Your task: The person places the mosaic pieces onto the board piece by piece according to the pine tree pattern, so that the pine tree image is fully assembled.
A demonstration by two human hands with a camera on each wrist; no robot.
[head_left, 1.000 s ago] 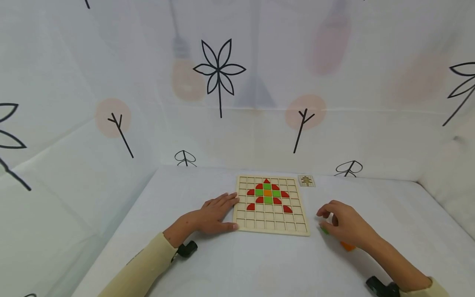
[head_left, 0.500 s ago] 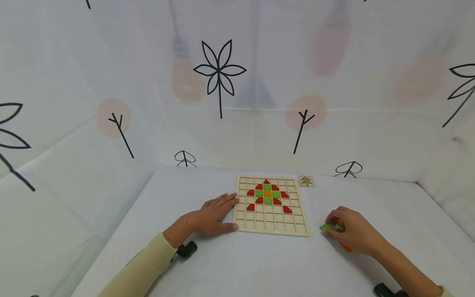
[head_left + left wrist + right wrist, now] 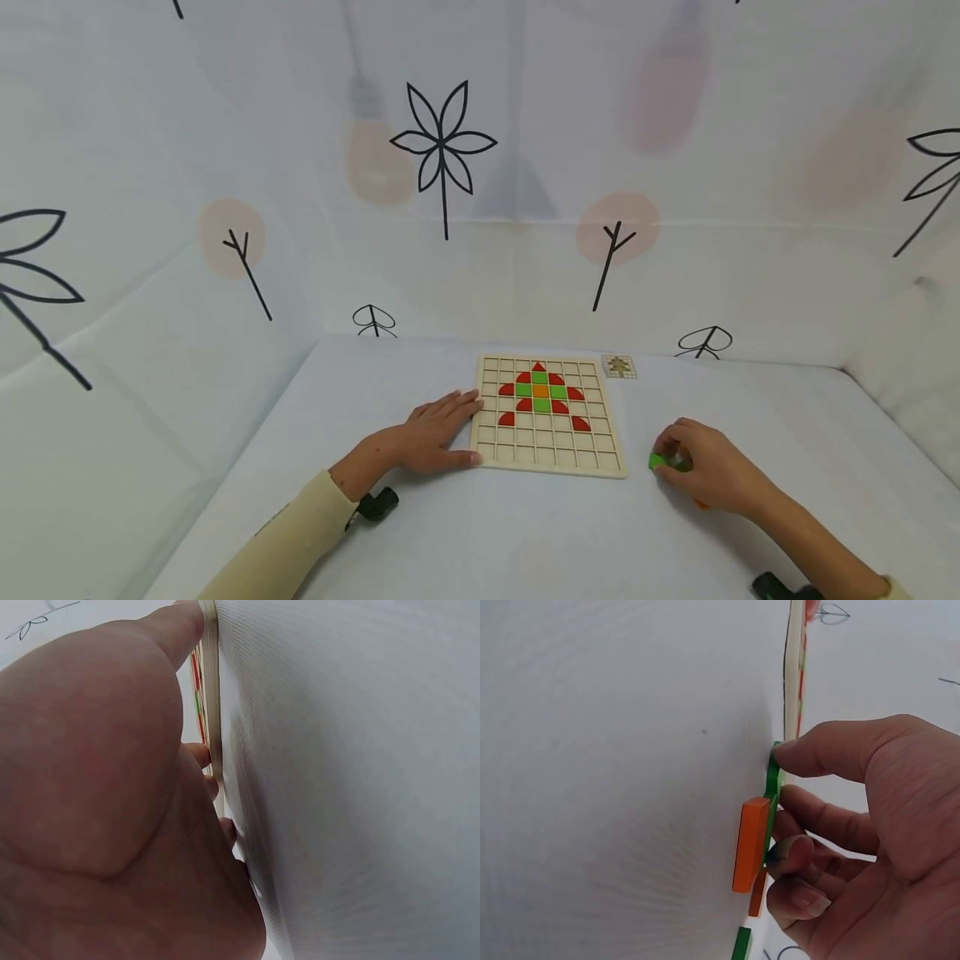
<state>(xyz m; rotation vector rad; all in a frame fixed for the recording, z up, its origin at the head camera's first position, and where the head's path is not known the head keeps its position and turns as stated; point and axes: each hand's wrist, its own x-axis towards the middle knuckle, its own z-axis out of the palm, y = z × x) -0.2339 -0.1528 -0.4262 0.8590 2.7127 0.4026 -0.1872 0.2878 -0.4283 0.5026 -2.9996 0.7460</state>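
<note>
A square wooden grid board [image 3: 551, 450] lies on the white table, with red, green and orange tiles forming a tree shape in its cells. My left hand [image 3: 435, 433] rests at its left edge, fingers straight and thumb at the lower corner. In the left wrist view the left palm [image 3: 90, 765] stands beside the board's side [image 3: 213, 690]. To the right of the board, my right hand [image 3: 708, 467] pinches a green tile [image 3: 657, 461] between thumb and forefinger. The right wrist view shows the right thumb [image 3: 825, 750] on this green tile [image 3: 774, 766]; the other fingers are curled.
Under the right hand lie another green tile [image 3: 771, 825], an orange tile [image 3: 750, 844] and a second orange piece [image 3: 757, 894]. A further green piece [image 3: 742, 943] is lower down. A small pattern card [image 3: 619, 366] lies beyond the board's right corner. Patterned white cloth [image 3: 517, 275] encloses the table.
My right hand has drawn back slightly toward the right and closed its thumb and forefinger on a green tile. The left hand and the board have stayed in place.
</note>
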